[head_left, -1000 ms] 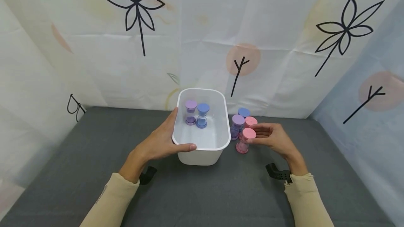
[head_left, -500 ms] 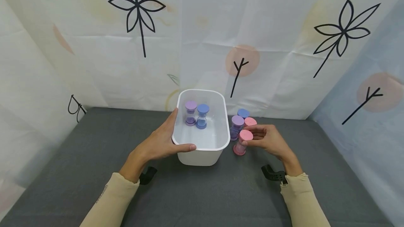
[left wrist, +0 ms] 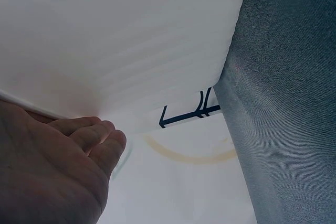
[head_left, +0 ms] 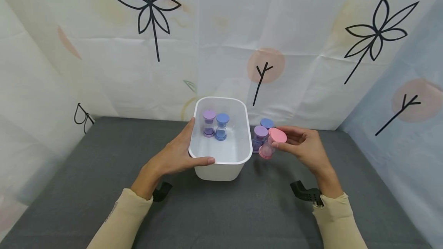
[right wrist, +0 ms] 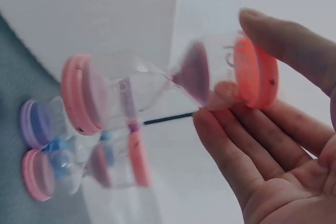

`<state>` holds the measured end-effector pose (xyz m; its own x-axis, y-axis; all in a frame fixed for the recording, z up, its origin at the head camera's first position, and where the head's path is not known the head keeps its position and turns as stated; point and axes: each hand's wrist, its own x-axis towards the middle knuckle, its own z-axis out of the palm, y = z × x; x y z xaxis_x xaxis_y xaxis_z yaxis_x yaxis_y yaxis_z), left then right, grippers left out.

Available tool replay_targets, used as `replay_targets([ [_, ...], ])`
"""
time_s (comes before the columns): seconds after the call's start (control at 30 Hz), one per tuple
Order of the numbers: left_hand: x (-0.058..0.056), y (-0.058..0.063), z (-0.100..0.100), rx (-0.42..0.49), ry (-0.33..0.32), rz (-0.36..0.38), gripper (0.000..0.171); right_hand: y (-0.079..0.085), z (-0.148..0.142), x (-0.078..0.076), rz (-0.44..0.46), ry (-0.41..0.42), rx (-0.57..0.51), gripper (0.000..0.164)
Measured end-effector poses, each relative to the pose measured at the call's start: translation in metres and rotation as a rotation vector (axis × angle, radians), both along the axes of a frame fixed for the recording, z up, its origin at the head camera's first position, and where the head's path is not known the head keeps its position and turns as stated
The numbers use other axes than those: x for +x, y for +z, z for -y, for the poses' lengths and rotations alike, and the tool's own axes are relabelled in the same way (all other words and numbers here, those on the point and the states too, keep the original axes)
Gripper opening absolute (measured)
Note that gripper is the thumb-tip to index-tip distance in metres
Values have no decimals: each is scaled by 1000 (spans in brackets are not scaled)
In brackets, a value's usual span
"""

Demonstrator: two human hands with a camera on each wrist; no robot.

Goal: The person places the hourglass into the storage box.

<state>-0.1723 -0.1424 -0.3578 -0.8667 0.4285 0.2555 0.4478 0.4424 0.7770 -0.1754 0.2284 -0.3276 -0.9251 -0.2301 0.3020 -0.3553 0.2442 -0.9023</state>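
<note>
In the head view my left hand [head_left: 178, 153] grips the near-left corner of a white plastic bin [head_left: 221, 172], thumb over its front rim. The left wrist view shows the fingers [left wrist: 107, 150] against its outer wall. Inside the bin stand a purple hourglass [head_left: 209, 123] and a blue hourglass [head_left: 221, 126]. My right hand [head_left: 304, 147] pinches a pink hourglass [right wrist: 205, 72] by its top end, tilted and raised off the table. Just behind it are a purple hourglass [head_left: 260, 133], a blue hourglass [head_left: 266, 123] and another pink hourglass [right wrist: 139, 158], which the hand and held one hide in the head view.
A grey cloth covers the table [head_left: 221, 218]. A white patterned fabric backdrop [head_left: 221, 30] rises behind it, with more fabric on both sides. The remaining hourglasses stand close to the bin's right wall.
My right hand has lifted the pink hourglass off the table and tilted it, after a slight shift left and then away from me. The left hand and bin have stayed put.
</note>
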Motion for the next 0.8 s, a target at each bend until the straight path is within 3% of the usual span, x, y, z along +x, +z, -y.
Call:
replay_targets([
  [0.33, 0, 0, 0, 4, -3, 3, 122, 20, 8, 16, -106, -50, -150, 48],
  [0.8, -2, -2, 1, -6, 1, -11, 122, 27, 28, 25, -116, -55, -348, 48],
])
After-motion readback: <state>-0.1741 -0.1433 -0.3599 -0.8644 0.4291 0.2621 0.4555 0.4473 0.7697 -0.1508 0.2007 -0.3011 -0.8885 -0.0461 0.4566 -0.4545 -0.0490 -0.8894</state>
